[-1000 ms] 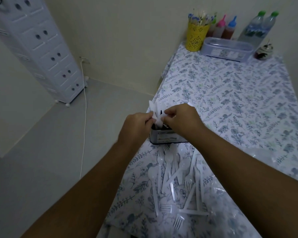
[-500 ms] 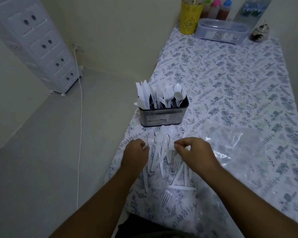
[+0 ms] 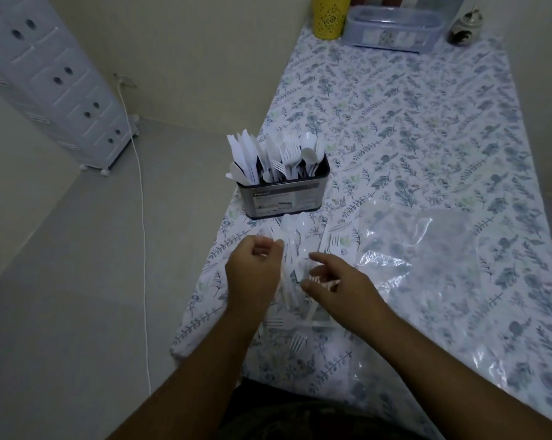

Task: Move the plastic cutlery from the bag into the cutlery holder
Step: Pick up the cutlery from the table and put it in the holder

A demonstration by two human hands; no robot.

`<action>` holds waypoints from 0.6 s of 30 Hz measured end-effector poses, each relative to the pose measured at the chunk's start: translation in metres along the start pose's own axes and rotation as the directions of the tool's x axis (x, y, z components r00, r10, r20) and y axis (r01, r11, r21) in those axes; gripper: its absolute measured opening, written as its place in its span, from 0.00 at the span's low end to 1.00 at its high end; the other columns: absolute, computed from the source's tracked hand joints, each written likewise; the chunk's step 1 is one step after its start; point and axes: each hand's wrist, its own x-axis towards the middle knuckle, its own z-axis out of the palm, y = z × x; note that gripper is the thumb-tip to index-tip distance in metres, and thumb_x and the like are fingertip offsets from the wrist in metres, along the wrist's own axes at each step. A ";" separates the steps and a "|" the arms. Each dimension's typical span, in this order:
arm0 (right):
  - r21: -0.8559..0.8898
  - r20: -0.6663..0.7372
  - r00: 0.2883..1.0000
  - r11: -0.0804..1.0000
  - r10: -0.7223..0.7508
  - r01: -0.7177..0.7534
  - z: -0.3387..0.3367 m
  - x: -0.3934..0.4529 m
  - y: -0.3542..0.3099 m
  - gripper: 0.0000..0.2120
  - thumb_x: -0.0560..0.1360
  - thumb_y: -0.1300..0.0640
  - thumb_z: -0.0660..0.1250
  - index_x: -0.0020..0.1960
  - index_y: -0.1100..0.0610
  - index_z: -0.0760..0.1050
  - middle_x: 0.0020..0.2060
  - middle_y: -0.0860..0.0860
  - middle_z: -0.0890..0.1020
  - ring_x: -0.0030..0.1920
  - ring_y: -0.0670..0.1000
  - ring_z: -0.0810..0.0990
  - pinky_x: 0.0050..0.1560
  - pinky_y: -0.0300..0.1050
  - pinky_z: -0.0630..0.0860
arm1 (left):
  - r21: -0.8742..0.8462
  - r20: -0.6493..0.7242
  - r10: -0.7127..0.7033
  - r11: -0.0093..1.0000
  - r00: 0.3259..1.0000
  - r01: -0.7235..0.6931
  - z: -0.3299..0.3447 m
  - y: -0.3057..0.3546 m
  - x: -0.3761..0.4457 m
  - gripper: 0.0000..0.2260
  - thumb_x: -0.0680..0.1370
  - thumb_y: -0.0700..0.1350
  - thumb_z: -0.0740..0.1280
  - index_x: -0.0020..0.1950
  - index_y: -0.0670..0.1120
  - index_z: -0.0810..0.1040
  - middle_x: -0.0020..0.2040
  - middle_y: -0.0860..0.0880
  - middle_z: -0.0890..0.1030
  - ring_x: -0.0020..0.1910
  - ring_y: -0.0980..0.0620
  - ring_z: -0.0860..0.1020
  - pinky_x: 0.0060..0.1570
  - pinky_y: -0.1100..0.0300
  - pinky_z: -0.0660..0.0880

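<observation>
A dark metal cutlery holder (image 3: 282, 200) stands near the table's left edge, packed with white plastic knives, forks and spoons. In front of it a loose pile of white plastic cutlery (image 3: 295, 239) lies on the floral tablecloth. The clear plastic bag (image 3: 420, 246) lies flat to the right of the pile. My left hand (image 3: 254, 277) is over the pile's left side, fingers curled round a thin white piece whose handle runs along my palm. My right hand (image 3: 341, 290) pinches a plastic fork (image 3: 320, 281) between thumb and fingers, just above the pile.
At the table's far end stand a yellow cup (image 3: 330, 15), a clear lidded box (image 3: 393, 30) and a small dark jar (image 3: 465, 25). A white drawer tower (image 3: 50, 81) and a cord (image 3: 141, 217) are on the floor to the left.
Both hands left the top of the holder and came back down to the loose pile. Each now has its fingers closed on a piece of cutlery from the pile.
</observation>
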 end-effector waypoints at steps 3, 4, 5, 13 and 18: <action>-0.058 0.093 0.994 0.996 -0.058 0.064 0.006 0.002 0.000 0.28 0.78 0.50 0.72 0.75 0.46 0.69 0.59 0.41 0.79 0.56 0.41 0.77 0.57 0.37 0.75 | -0.193 0.229 -0.133 0.965 0.964 0.179 0.011 0.001 -0.038 0.06 0.76 0.47 0.74 0.46 0.45 0.82 0.40 0.48 0.85 0.39 0.52 0.84 0.40 0.61 0.82; -0.098 0.100 0.993 0.992 -0.063 0.073 0.006 0.002 0.005 0.24 0.80 0.53 0.70 0.74 0.48 0.70 0.59 0.44 0.81 0.54 0.42 0.78 0.56 0.38 0.76 | -0.175 0.283 -0.102 0.972 0.954 0.156 0.013 -0.003 -0.044 0.06 0.77 0.47 0.73 0.46 0.44 0.83 0.40 0.48 0.85 0.40 0.53 0.84 0.40 0.62 0.81; -0.144 0.103 0.993 0.987 -0.054 0.068 0.005 0.000 0.011 0.20 0.81 0.55 0.68 0.73 0.49 0.73 0.57 0.47 0.83 0.51 0.43 0.79 0.53 0.38 0.75 | -0.127 0.318 -0.055 0.987 0.947 0.100 0.013 -0.009 -0.047 0.06 0.77 0.47 0.73 0.47 0.44 0.83 0.40 0.49 0.85 0.39 0.56 0.84 0.39 0.65 0.80; -0.045 0.122 0.981 0.988 0.152 -0.148 -0.010 -0.018 0.044 0.11 0.84 0.57 0.60 0.53 0.43 0.76 0.44 0.46 0.83 0.42 0.45 0.82 0.36 0.33 0.75 | 0.567 0.669 0.009 0.640 0.743 -0.519 -0.016 -0.072 -0.033 0.14 0.72 0.50 0.75 0.56 0.53 0.79 0.51 0.56 0.68 0.57 0.53 0.68 0.59 0.57 0.67; -0.075 0.132 0.982 0.990 0.132 -0.122 -0.015 -0.017 0.037 0.11 0.84 0.55 0.60 0.47 0.43 0.77 0.44 0.47 0.83 0.43 0.47 0.80 0.37 0.32 0.72 | 0.388 0.750 0.192 0.647 0.633 -0.657 -0.016 -0.051 -0.018 0.04 0.74 0.43 0.74 0.48 0.49 0.84 0.50 0.50 0.82 0.52 0.51 0.75 0.56 0.53 0.74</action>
